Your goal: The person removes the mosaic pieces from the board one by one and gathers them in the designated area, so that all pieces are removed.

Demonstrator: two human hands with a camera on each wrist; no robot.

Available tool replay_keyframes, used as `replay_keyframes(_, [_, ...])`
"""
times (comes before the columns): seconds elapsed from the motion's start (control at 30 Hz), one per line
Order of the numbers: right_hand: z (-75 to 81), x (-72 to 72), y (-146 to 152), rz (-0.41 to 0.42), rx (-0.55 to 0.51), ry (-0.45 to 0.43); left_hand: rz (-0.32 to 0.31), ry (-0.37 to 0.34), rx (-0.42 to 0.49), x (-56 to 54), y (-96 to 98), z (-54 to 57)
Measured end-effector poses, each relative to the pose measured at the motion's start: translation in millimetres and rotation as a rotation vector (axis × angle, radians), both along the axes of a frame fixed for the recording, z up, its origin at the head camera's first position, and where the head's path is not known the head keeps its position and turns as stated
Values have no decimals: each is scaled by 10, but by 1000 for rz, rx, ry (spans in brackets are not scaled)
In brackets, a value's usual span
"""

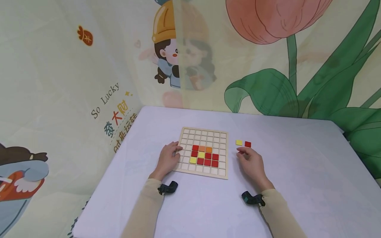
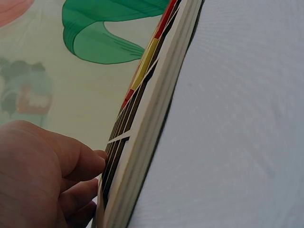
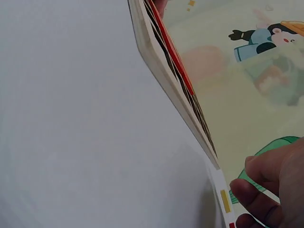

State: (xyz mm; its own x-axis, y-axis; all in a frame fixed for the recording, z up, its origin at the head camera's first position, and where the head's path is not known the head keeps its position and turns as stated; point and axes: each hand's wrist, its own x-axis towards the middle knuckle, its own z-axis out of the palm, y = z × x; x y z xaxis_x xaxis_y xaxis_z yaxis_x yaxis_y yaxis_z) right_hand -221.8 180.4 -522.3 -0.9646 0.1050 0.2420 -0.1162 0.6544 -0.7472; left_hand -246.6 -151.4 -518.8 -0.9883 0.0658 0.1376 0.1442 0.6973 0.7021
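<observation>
A wooden grid board [image 1: 223, 172] lies on the white table. Set in its squares are several red tiles [image 1: 207, 162], two yellow tiles [image 1: 193, 160] and two orange tiles [image 1: 209, 150]. My left hand [image 1: 169, 159] touches the board's left edge with loosely bent fingers, the fingertips overlapping the rim in the left wrist view. To the right of the board, my right hand [image 1: 251, 164] hovers low, its fingers loosely curved and a gap between thumb and fingers. Just beyond its fingertips sit a loose yellow tile [image 1: 239, 142] and a loose red tile [image 1: 248, 144].
The white table [image 1: 306, 185] runs back to a printed cloth backdrop [image 1: 199, 99]. A black camera [image 1: 168, 188] sits on the left wrist and another black camera [image 1: 252, 199] on the right. Beige sleeves cover both forearms.
</observation>
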Motion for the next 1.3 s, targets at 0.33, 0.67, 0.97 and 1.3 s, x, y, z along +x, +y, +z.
replay_keyframes(0.33, [-44, 57, -122, 25, -19, 1, -4, 0, 16, 4, -20, -41])
replay_keyframes(0.67, [-36, 123, -280, 62, -85, -9, 2, 10, -7, 17, 2, -57])
replay_keyframes(0.97, [43, 179, -376, 96, -120, -43, 4, 11, -6, 23, 12, -39])
replay_keyframes(1.3, [-47, 284, -464, 174, -39, 9, 9, 6, 9, 15, 22, -49])
